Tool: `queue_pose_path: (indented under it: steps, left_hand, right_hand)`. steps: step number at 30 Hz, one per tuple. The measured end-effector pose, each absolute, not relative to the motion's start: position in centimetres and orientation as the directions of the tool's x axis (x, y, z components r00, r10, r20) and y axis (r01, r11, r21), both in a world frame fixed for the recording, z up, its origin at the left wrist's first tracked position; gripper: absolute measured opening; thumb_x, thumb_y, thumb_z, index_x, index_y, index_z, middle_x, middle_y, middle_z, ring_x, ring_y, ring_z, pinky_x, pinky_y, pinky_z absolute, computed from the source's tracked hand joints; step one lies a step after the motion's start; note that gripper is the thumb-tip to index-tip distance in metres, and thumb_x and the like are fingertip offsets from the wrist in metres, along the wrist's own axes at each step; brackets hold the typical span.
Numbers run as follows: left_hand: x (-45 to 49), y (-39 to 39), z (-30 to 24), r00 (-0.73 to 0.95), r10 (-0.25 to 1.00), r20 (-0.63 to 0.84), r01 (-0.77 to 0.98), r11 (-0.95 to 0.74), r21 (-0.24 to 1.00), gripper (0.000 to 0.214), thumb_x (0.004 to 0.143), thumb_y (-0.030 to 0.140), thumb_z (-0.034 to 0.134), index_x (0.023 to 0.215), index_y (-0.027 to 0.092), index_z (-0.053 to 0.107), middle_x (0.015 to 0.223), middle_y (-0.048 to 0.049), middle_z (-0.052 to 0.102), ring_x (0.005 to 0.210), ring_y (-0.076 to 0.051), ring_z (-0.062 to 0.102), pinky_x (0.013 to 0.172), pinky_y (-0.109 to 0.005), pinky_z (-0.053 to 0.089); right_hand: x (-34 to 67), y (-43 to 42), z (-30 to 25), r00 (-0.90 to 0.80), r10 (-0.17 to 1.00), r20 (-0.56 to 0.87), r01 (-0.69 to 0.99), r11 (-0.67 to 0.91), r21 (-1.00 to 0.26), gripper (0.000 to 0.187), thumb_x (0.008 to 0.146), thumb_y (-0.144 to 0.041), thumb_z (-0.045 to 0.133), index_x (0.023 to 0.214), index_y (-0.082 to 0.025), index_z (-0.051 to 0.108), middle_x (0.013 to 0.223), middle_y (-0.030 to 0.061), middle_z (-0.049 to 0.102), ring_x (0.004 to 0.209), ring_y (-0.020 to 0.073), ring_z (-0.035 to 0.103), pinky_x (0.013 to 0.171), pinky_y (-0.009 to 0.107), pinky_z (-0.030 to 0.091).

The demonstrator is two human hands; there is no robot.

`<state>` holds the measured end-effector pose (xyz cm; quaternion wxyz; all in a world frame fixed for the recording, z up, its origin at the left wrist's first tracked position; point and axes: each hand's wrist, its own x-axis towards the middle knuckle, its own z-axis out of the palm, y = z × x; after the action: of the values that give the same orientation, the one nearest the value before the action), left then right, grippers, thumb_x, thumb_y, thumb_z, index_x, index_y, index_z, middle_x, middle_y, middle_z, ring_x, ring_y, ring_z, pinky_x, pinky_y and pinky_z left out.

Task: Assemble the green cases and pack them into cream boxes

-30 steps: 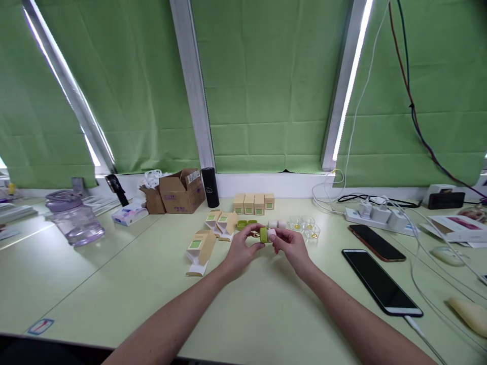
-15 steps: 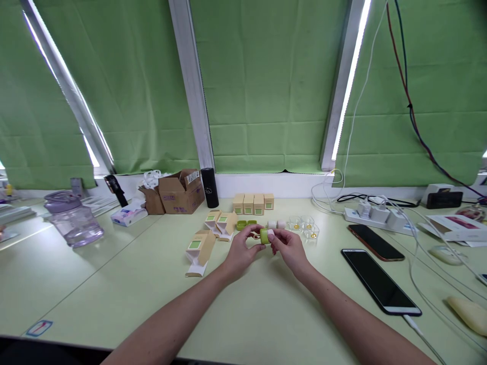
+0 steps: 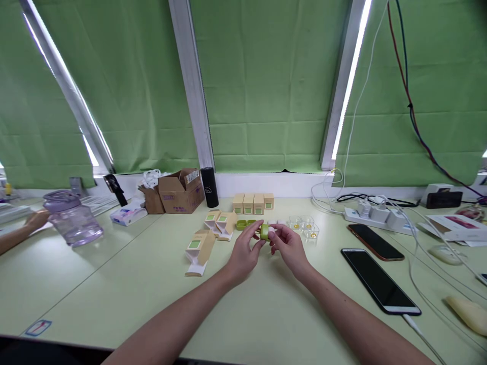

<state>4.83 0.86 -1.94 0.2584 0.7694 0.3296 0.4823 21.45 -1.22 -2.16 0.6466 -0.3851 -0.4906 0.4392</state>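
My left hand [image 3: 243, 251] and my right hand [image 3: 289, 247] meet above the middle of the pale green table [image 3: 114, 284]. Between their fingertips they pinch a small jar [image 3: 266, 231] with a green lid on the left side and a white body on the right. The left fingers grip the lid, the right fingers grip the body. Just behind lie loose green lids [image 3: 243, 223], white jars [image 3: 279, 223] and clear trays [image 3: 306, 226] with yellow pieces. Opened tan cartons [image 3: 207, 238] lie to the left, and a row of closed small boxes [image 3: 253, 203] stands further back.
Two phones [image 3: 380, 284] and a power strip [image 3: 376, 214] with cables lie at the right. A cardboard box [image 3: 178, 191], a black cylinder [image 3: 207, 187] and a purple water jug [image 3: 72, 218] stand at the left. Another person's hand [image 3: 36, 220] reaches in behind the jug.
My hands stay on the jar and shift it slightly up and back. Another person's hand has come into view at the far left beside the jug.
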Motion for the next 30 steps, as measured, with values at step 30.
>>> queue_pose_path:
  steps: [30]
  left_hand:
    - [5.3,0.7,-1.4,0.457,0.813,0.362,-0.175,-0.316,0.932,0.07,0.093,0.054,0.068,0.149,0.016,0.053,0.145,-0.0193,0.062,0.13,-0.034,0.063,0.104,-0.046,0.057]
  right_hand:
    - [22.7,-1.9,-3.1,-0.212,0.562,0.8,0.714,0.648,-0.265,0.038,0.101,-0.022,0.055,0.138,-0.025,0.057,0.137,0.0117,0.068,0.116,0.0262,0.071,0.08,0.036,0.064]
